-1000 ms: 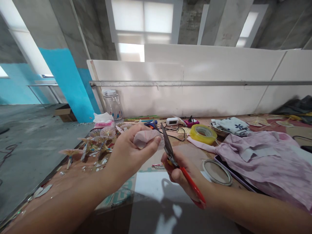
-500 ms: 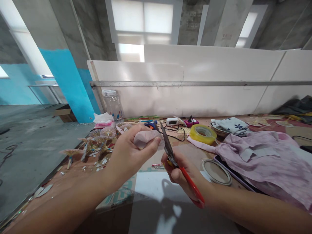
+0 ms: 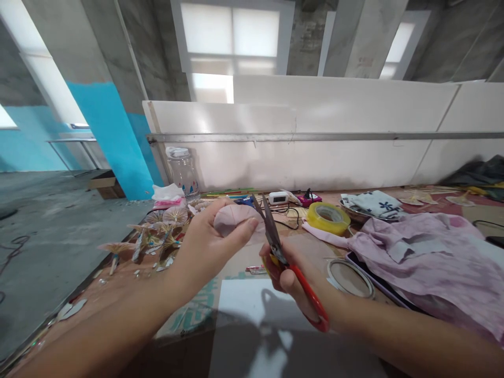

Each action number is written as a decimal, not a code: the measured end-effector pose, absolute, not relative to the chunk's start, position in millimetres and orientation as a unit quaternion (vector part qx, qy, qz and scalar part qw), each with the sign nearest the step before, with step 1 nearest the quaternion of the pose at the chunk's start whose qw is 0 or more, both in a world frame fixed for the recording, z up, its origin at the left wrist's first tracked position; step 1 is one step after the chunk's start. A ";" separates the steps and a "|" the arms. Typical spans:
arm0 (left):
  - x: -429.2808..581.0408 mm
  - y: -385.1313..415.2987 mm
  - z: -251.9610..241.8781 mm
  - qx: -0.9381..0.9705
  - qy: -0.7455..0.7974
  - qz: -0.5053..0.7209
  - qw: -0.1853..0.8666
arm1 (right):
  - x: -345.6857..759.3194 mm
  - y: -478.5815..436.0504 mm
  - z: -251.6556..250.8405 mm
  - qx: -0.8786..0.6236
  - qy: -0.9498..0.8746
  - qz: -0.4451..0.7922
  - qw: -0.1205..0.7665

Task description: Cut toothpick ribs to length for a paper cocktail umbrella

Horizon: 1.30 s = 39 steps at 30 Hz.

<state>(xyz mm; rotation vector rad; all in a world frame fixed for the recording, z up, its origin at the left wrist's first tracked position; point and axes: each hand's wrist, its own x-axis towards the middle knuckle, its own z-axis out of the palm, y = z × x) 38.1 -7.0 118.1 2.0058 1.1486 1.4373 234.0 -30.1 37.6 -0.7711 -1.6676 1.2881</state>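
My left hand (image 3: pixel 214 247) pinches a small round piece of pale pinkish paper (image 3: pixel 232 216) between thumb and fingers, its surface curved and faintly creased. My right hand (image 3: pixel 289 268) is wrapped round the red handles of a pair of scissors (image 3: pixel 272 231). The blades point up and stand slightly apart, their tips beside the right edge of the paper. Whether the blades touch the paper I cannot tell. Below both hands lies a white sheet (image 3: pixel 246 299) on the table, partly in shadow.
Several small paper umbrellas (image 3: pixel 165 231) and paper scraps crowd the table's left side. A yellow tape roll (image 3: pixel 328 218), a thin tape ring (image 3: pixel 350 278) and pink cloth (image 3: pixel 429 257) lie to the right. A clear plastic jug (image 3: pixel 183 173) stands behind, against a white board (image 3: pixel 315 163).
The scissor blades have parted slightly more at the tips. The paper in my left hand has turned a little, showing more of its face. Both hands stay in nearly the same place.
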 end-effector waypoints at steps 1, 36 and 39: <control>37.5 -5.4 118.6 0.720 0.408 0.514 0.228 | 234.6 -30.2 42.6 -0.313 -0.681 0.506 0.428; 29.4 -6.8 132.7 0.795 0.400 0.414 0.191 | 240.0 -22.8 30.8 -0.295 -0.687 0.533 0.396; 29.4 -7.5 133.2 0.798 0.402 0.411 0.181 | 239.4 -23.7 33.4 -0.284 -0.687 0.543 0.391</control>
